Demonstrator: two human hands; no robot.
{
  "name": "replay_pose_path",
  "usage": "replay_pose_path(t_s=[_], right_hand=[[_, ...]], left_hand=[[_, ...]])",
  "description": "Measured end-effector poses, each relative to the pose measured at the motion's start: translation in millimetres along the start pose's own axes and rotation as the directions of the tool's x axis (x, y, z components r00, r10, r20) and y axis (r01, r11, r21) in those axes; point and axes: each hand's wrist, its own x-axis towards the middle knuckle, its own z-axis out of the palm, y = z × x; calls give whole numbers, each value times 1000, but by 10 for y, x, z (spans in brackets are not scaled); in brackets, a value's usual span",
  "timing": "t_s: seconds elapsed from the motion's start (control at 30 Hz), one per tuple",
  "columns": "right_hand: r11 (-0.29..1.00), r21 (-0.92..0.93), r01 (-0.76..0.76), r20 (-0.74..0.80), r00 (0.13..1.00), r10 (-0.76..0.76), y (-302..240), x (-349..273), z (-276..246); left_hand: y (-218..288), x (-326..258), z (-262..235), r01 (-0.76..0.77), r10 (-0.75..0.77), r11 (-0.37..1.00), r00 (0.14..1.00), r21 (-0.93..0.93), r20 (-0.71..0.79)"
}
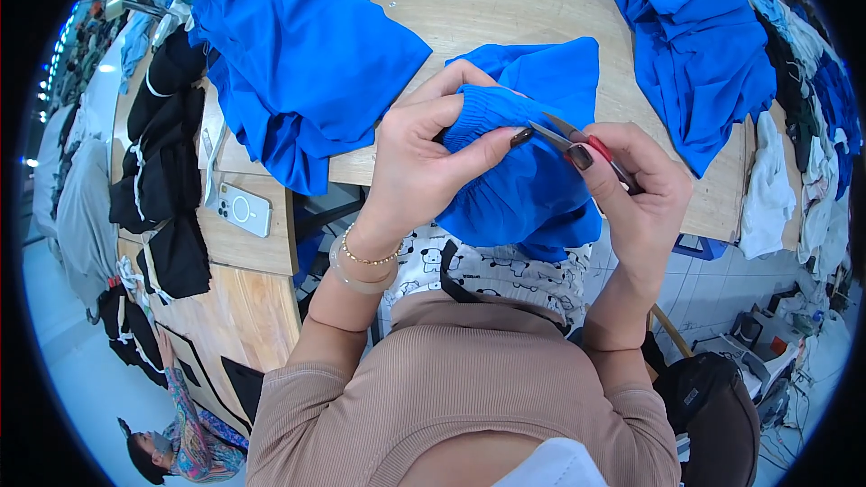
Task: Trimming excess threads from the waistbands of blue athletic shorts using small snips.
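Note:
My left hand [424,158] grips the ribbed waistband of a blue garment [532,180], holding it up over the edge of the wooden table [487,0]. My right hand [636,189] holds small thread snips with a red handle [577,140], and their metal tip touches the waistband next to my left thumb. The rest of the blue garment hangs down toward my lap.
A heap of blue garments [298,54] lies at the left on the table and another blue pile [699,45] at the right. Black garments [167,171] and a white phone [239,209] lie on a side table at left. A person [180,437] crouches at lower left.

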Motion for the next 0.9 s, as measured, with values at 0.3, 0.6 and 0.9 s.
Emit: replay_pose_path(t_s=[0.3, 0.6, 0.9], right_hand=[[999, 3, 37, -2, 999, -37, 12, 6, 23], [997, 28, 65, 1, 998, -65, 1, 10, 41], [999, -11, 31, -36, 999, -32, -23, -10, 56]], left_hand=[[-5, -1, -13, -3, 3, 1000, 1000, 3, -8], [-8, -7, -7, 32, -32, 999, 999, -12, 7], [12, -8, -1, 27, -27, 1000, 999, -17, -24]])
